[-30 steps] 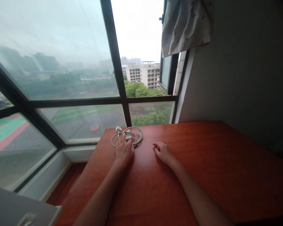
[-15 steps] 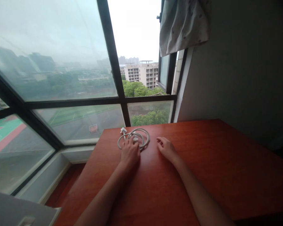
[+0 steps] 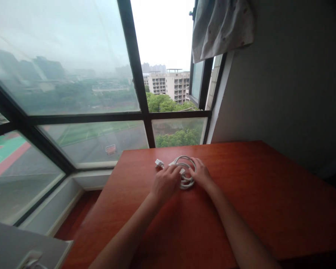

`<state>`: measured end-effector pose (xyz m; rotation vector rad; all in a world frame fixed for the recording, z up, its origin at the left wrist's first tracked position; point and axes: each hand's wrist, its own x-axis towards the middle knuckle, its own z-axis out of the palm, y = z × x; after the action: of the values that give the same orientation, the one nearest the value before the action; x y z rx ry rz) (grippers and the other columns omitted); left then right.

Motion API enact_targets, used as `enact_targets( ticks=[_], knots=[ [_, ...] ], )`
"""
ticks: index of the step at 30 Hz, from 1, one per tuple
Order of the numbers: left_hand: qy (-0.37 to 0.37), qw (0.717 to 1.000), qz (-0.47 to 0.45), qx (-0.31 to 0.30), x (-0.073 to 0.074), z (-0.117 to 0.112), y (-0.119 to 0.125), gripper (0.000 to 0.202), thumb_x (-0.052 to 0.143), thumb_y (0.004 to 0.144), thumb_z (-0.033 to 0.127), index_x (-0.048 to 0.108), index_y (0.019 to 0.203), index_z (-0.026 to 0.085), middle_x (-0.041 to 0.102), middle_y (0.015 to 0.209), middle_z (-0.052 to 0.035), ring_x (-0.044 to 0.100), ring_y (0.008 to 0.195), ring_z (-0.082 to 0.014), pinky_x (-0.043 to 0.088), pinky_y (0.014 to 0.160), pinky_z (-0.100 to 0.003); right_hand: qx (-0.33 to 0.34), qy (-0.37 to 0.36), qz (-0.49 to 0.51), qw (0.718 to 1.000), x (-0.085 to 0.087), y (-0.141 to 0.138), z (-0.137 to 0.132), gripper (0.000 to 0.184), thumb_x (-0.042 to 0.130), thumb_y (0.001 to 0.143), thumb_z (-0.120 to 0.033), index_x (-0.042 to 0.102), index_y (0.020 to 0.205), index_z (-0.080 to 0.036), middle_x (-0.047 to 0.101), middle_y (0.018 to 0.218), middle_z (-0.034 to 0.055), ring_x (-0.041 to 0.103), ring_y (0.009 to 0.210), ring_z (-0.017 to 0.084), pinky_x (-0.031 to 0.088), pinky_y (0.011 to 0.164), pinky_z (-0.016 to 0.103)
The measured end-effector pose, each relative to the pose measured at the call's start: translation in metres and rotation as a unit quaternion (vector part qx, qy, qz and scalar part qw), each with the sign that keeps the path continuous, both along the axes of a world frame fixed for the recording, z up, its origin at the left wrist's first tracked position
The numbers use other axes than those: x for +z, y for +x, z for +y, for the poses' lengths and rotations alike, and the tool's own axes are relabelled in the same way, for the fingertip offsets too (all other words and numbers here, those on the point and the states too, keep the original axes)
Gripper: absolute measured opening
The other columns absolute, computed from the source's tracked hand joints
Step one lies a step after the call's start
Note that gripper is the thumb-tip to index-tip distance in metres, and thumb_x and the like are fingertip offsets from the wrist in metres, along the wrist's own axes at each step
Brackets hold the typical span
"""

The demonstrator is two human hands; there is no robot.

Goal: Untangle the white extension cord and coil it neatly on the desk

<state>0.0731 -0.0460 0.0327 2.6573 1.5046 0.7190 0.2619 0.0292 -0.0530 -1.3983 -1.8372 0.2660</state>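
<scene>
A loosely coiled white power cord [image 3: 187,185] is at the middle of the reddish-brown table [image 3: 257,201]. Its white plug [image 3: 159,163] sticks out past the knuckles of my left hand [image 3: 167,183]. That hand is closed over the coil's left side, fingers bent down, and hides part of the cord. My right hand [image 3: 202,174] is curled around the coil's right side, thumb toward the inside and fingers along the outer loops. A white connector piece [image 3: 182,171] shows between the two hands.
Dark-framed windows [image 3: 145,116] rise behind and left of the table, one pane open. A pale curtain [image 3: 222,30] hangs at the upper right beside a grey wall [image 3: 282,82]. A light panel [image 3: 25,243] stands at the lower left.
My left hand has moved right with the cord and its plug, and the coil has become more compact. The right hand, earlier apart from the cord, has closed on it.
</scene>
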Motion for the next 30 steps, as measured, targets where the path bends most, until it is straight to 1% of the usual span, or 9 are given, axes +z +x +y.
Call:
enact_targets(
  ticks=[2, 4, 7, 10, 14, 18, 21, 26, 30],
  knots=[
    [0.009, 0.997, -0.009, 0.078, 0.003, 0.008, -0.014, 0.030, 0.040, 0.092, 0.028, 0.055, 0.117, 0.024, 0.062, 0.109, -0.0076, 0.057, 0.096, -0.0222, 0.044, 0.080, -0.031, -0.004, -0.005, -0.010, 1.000, 0.000, -0.002, -0.001, 0.048, 0.054, 0.076, -0.019, 0.053, 0.124, -0.015, 0.057, 0.120, 0.0124, 0.050, 0.116, 0.025, 0.040, 0.102, 0.039],
    [-0.002, 0.990, -0.007, 0.144, 0.003, 0.016, -0.030, 0.027, 0.040, 0.092, 0.031, 0.058, 0.110, 0.023, 0.063, 0.104, -0.0068, 0.059, 0.090, -0.0205, 0.043, 0.073, -0.029, -0.020, -0.009, -0.010, 1.000, 0.000, -0.004, -0.002, 0.048, 0.054, 0.076, -0.019, 0.053, 0.123, -0.016, 0.057, 0.119, 0.0123, 0.050, 0.116, 0.025, 0.040, 0.101, 0.039],
    [-0.057, 0.981, 0.009, 0.183, 0.002, 0.025, -0.046, 0.028, 0.040, 0.092, 0.039, 0.062, 0.094, 0.022, 0.066, 0.090, -0.0053, 0.061, 0.079, -0.0191, 0.040, 0.066, -0.027, -0.036, -0.014, -0.010, 0.999, 0.002, -0.005, -0.004, 0.048, 0.054, 0.075, -0.018, 0.053, 0.123, -0.016, 0.057, 0.118, 0.0127, 0.051, 0.115, 0.025, 0.041, 0.100, 0.039],
    [-0.117, 0.977, 0.018, 0.176, -0.002, 0.029, -0.053, 0.036, 0.038, 0.091, 0.047, 0.062, 0.084, 0.021, 0.067, 0.081, -0.0047, 0.062, 0.073, -0.0189, 0.037, 0.061, -0.025, -0.036, -0.013, -0.018, 0.999, 0.001, -0.005, -0.004, 0.047, 0.053, 0.076, -0.017, 0.053, 0.123, -0.016, 0.057, 0.118, 0.0125, 0.051, 0.114, 0.025, 0.042, 0.100, 0.039],
    [-0.177, 0.976, 0.002, 0.125, -0.009, 0.030, -0.049, 0.042, 0.035, 0.091, 0.053, 0.061, 0.081, 0.021, 0.067, 0.079, -0.0043, 0.062, 0.070, -0.0184, 0.035, 0.057, -0.025, -0.037, -0.013, -0.024, 0.999, -0.001, -0.004, -0.003, 0.046, 0.052, 0.077, -0.020, 0.052, 0.123, -0.015, 0.057, 0.117, 0.0135, 0.052, 0.113, 0.025, 0.042, 0.099, 0.038],
    [-0.178, 0.975, 0.010, 0.132, -0.018, 0.028, -0.040, 0.035, 0.043, 0.087, 0.053, 0.054, 0.093, 0.021, 0.067, 0.084, -0.0053, 0.063, 0.072, -0.0207, 0.036, 0.057, -0.025, -0.040, -0.017, -0.032, 0.999, -0.004, -0.003, -0.001, 0.046, 0.052, 0.077, -0.021, 0.053, 0.123, -0.012, 0.058, 0.117, 0.0150, 0.052, 0.114, 0.026, 0.041, 0.100, 0.038],
    [-0.180, 0.974, 0.005, 0.140, -0.024, 0.027, -0.035, 0.033, 0.045, 0.086, 0.052, 0.050, 0.096, 0.021, 0.067, 0.087, -0.0051, 0.064, 0.075, -0.0219, 0.037, 0.058, -0.026, -0.047, -0.021, -0.032, 0.998, -0.005, -0.004, -0.001, 0.046, 0.052, 0.076, -0.020, 0.054, 0.122, -0.012, 0.057, 0.118, 0.0151, 0.052, 0.114, 0.026, 0.041, 0.100, 0.039],
    [-0.209, 0.968, -0.064, 0.121, -0.031, 0.027, -0.030, 0.035, 0.047, 0.085, 0.053, 0.049, 0.099, 0.021, 0.067, 0.089, -0.0047, 0.064, 0.077, -0.0197, 0.040, 0.062, -0.026, -0.064, -0.035, -0.028, 0.997, -0.008, -0.009, -0.001, 0.049, 0.053, 0.075, -0.019, 0.052, 0.123, -0.011, 0.057, 0.118, 0.0163, 0.052, 0.113, 0.027, 0.040, 0.099, 0.041],
    [-0.216, 0.964, -0.105, 0.115, -0.035, 0.027, -0.029, 0.037, 0.050, 0.083, 0.055, 0.049, 0.097, 0.021, 0.067, 0.086, -0.0038, 0.064, 0.076, -0.0192, 0.041, 0.062, -0.026, -0.097, -0.037, -0.036, 0.994, -0.011, -0.012, 0.000, 0.052, 0.056, 0.074, -0.023, 0.051, 0.124, -0.007, 0.054, 0.121, 0.0203, 0.049, 0.116, 0.031, 0.039, 0.099, 0.042]
  ],
)
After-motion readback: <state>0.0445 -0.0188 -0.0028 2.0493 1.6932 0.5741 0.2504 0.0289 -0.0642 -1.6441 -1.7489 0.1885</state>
